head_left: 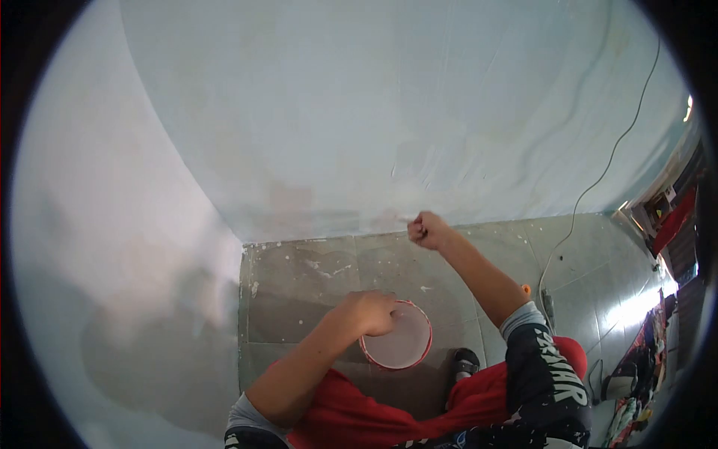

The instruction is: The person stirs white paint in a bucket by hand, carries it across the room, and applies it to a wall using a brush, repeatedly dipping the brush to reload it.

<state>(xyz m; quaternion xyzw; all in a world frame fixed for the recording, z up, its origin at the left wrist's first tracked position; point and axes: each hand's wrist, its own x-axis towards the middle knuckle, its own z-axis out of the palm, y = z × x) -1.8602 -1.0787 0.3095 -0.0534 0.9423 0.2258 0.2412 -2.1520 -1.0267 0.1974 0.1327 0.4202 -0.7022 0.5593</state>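
A bucket [429, 349] with a red rim holds a pale, whitish liquid and stands on the floor in front of me. My left hand [368, 312] is closed over its upper left rim, with fingertips reaching inside the edge. Beyond the bucket, my right hand [428, 230] is raised near the foot of the pale blue wall [336, 120], its fingers curled into a fist. A faint, blurred shape extends from this fist towards the wall; what it is I cannot make out.
A whitish wall [97, 187] meets the blue one at a corner on the left. Pale splashes dot the grey tiled floor [299, 284]. A thin cable [615, 153] hangs down the wall on the right and runs across the tiles. Cluttered items and cloth [636, 382] lie far right.
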